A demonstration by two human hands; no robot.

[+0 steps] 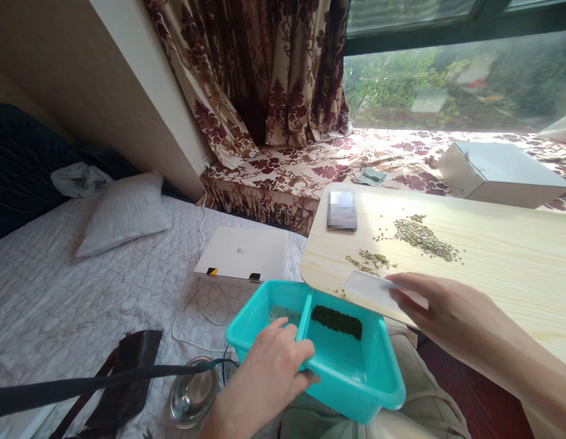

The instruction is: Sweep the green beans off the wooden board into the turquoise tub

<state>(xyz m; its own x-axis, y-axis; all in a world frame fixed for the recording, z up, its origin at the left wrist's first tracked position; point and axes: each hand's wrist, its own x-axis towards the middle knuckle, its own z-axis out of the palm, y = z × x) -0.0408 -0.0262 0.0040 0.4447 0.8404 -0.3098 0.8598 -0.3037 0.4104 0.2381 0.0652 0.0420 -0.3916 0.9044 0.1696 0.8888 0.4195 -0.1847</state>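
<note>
My right hand (447,305) is closed around a translucent white flat scraper (369,288), which lies along the near edge of the wooden tabletop (506,256). Just beyond the scraper is a small patch of greenish-brown seeds (371,261), with a larger seed pile (424,239) farther right. My left hand (283,360) grips a turquoise two-part box (346,381) at its near rim by the divider. Dark green seeds (336,322) form a strip in the right compartment. The left compartment holds a little pale, speckled material (283,314), partly hidden by my fingers.
A pixelated rectangular item (342,210) lies on the tabletop's far left corner. A white box (241,253) and a metal bowl (194,390) rest on the bed (122,292); a black strap (104,381) crosses nearby. Another white box (502,174) sits on the window ledge.
</note>
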